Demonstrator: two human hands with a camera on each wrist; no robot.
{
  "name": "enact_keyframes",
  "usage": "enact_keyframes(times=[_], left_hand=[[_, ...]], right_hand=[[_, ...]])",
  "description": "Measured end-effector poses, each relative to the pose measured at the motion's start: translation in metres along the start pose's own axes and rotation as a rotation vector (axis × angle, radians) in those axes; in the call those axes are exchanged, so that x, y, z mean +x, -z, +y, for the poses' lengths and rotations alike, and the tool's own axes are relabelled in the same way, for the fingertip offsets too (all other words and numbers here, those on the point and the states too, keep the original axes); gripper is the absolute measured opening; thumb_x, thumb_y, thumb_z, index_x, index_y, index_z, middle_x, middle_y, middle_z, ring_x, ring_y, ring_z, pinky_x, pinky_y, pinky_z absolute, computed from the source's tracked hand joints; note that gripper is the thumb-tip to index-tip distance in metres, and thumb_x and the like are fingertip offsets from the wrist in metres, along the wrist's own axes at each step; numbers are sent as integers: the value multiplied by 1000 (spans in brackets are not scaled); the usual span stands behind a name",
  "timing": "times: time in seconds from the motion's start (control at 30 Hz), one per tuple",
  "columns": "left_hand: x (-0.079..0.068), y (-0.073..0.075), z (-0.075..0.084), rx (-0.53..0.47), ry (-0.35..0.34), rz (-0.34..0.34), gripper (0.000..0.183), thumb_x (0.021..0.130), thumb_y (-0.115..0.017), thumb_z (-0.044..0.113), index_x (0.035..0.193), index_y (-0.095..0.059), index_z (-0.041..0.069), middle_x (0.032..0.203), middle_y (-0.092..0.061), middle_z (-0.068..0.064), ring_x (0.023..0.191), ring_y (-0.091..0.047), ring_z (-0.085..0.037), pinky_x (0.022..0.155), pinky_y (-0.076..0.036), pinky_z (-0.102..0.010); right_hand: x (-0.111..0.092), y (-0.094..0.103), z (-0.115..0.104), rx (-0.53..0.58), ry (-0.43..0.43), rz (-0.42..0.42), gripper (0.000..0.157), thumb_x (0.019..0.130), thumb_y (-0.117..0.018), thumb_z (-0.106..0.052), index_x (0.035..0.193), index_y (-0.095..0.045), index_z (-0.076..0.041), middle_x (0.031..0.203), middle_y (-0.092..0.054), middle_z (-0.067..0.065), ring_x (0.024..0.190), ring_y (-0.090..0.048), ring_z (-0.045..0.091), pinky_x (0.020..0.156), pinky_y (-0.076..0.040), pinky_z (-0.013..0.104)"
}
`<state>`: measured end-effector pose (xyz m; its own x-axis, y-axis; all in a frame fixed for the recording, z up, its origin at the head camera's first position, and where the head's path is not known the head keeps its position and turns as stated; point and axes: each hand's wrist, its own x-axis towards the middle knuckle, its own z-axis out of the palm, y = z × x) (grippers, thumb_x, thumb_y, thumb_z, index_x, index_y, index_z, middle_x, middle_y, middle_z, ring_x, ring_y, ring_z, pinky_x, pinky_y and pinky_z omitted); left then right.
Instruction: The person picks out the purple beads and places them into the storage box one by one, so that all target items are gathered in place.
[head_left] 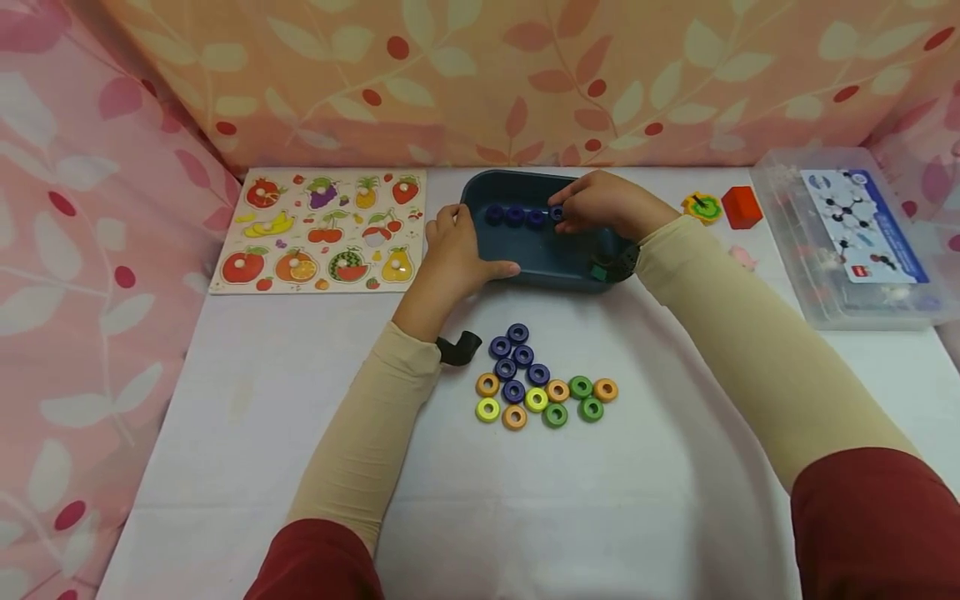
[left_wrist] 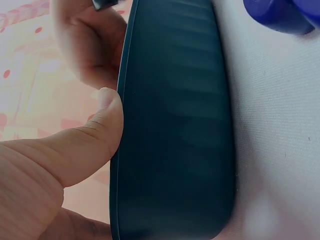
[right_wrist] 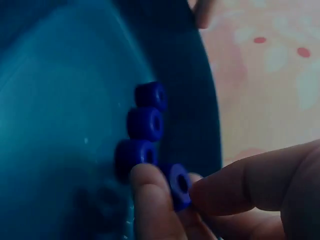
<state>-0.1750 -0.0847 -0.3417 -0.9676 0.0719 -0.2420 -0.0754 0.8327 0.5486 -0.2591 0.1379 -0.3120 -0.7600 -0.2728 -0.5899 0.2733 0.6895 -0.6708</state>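
Observation:
A dark teal tray [head_left: 525, 252] stands at the back of the table. My left hand [head_left: 459, 254] holds its left end, the thumb at the front rim; the left wrist view shows the thumb on the tray's edge [left_wrist: 170, 125]. Inside the tray, three purple rings [head_left: 515, 216] form a row along the back. At that row's right end, my right hand [head_left: 609, 205] pinches another purple ring [right_wrist: 179, 186] between thumb and fingers, close beside the nearest ring [right_wrist: 134, 159]. In front of the tray lie loose purple rings [head_left: 522, 356], orange rings [head_left: 514, 417], green rings [head_left: 555, 415] and yellow rings [head_left: 488, 409].
A fruit puzzle board [head_left: 318, 229] lies left of the tray. To the right are a small tree piece [head_left: 702, 207], a red block [head_left: 742, 207], a pink piece [head_left: 742, 256] and a clear plastic case [head_left: 855, 300]. Patterned cloth [head_left: 480, 83] stands behind the table.

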Motion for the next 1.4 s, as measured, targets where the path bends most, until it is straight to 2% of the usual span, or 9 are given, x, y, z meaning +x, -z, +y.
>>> enact_keyframes(times=[0.17, 0.37, 0.47, 0.6, 0.77, 0.97, 1.1, 1.27, 1.4], left_hand=[[0, -1, 2, 7, 2, 3, 119, 76, -80, 58, 160, -16, 4, 165, -13, -14, 147, -16, -33, 120, -30, -41], [0, -1, 1, 8, 12, 1, 119, 77, -80, 58, 160, -14, 4, 165, -12, -15, 147, -16, -33, 120, -29, -41], [0, -1, -1, 9, 8, 4, 118, 77, -80, 57, 160, -15, 4, 164, -12, -15, 147, -16, -34, 120, -29, -41], [-1, -3, -2, 19, -1, 8, 118, 76, -80, 59, 159, -16, 3, 164, -14, -15, 146, -17, -34, 120, -30, -41], [-1, -3, -1, 20, -2, 13, 118, 76, -80, 59, 159, -17, 3, 164, -15, -15, 146, -17, -35, 119, -30, -42], [-1, -2, 0, 17, -14, 20, 117, 77, -80, 57, 159, -17, 2, 163, -15, -16, 145, -18, -36, 119, -30, -42], [-1, -1, 0, 18, -17, 27, 116, 77, -81, 56, 158, -18, 2, 163, -16, -16, 145, -18, -35, 119, -30, -43], [-1, -1, 0, 9, -6, 16, 117, 77, -81, 55, 159, -17, 2, 164, -14, -16, 146, -17, -35, 119, -30, -43], [0, -2, 0, 8, -4, 5, 118, 77, -81, 56, 159, -15, 2, 164, -12, -17, 146, -17, -35, 118, -31, -44]], right_hand=[[15, -1, 6, 12, -55, -47, 49, 108, -40, -24, 154, -38, -8, 142, -53, 10, 90, -68, 3, 99, -49, 26], [24, -4, 13, 99, -93, -64, 50, 108, -41, -26, 155, -37, -10, 129, -62, 6, 85, -68, 2, 93, -52, 24], [26, -6, 15, 127, -90, -58, 51, 107, -43, -24, 156, -36, -11, 140, -55, 9, 82, -68, 1, 87, -53, 21], [18, -6, 15, 105, -56, -8, 53, 106, -46, -28, 156, -36, -14, 158, -39, 10, 97, -65, 4, 92, -51, 23], [-17, -10, 12, 71, 56, 72, 48, 105, -49, -40, 147, -51, -16, 152, -47, 6, 110, -62, 14, 98, -45, 30], [-63, -39, 17, 65, 167, 60, 39, 102, -58, -37, 130, -67, -12, 135, -62, 8, 95, -65, 19, 84, -50, 32], [-79, -66, 28, 44, 205, 13, 33, 98, -65, -32, 123, -72, -12, 123, -69, 10, 94, -63, 27, 82, -53, 35], [-74, -94, 42, 9, 239, -66, 30, 93, -72, -26, 120, -74, -13, 115, -73, 6, 93, -64, 22, 78, -55, 32], [-59, -109, 52, -16, 251, -71, 29, 89, -76, -24, 116, -76, -15, 117, -74, 1, 94, -65, 15, 79, -55, 28]])
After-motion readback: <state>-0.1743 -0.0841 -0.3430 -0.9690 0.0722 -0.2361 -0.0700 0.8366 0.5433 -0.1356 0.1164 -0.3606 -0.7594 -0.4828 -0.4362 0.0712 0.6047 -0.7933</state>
